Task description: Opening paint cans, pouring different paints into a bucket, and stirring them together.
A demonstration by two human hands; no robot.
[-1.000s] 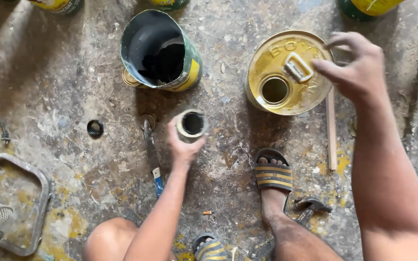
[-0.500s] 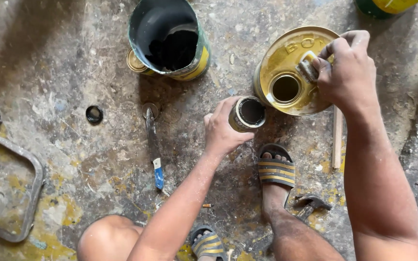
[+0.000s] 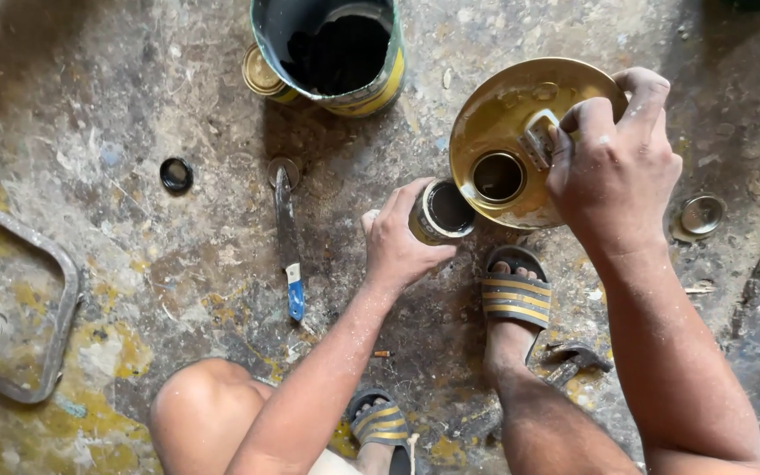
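Small tin (image 3: pixel 441 212) in left hand's (image 3: pixel 398 246) closed grip, now nearer big can (image 3: pixel 521 123), right hand (image 3: pixel 613 171) clasping its handle (image 3: pixel 538 139).

Gold-yellow drum top (image 3: pixel 521 114), a black-lined bucket (image 3: pixel 332 53) with yellow band, striped black-and-gold sandal (image 3: pixel 515 295), blue-handled knife (image 3: pixel 290 242), grey, yellow-stained floor (image 3: pixel 134 264).

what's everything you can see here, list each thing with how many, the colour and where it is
large yellow can: 1, gold top, upper right, tilted
small tin: 1, dark inside, centre, beside the large can's spout
open bucket: 1, dark contents, top centre
scraper: 1, blue handle, left of centre on floor
black cap: 1, left
round lid: 1, silver, right
metal frame: 1, grey, far left
sandals: 2, striped, bottom centre
left hand: holds small tin
right hand: grips large can's handle
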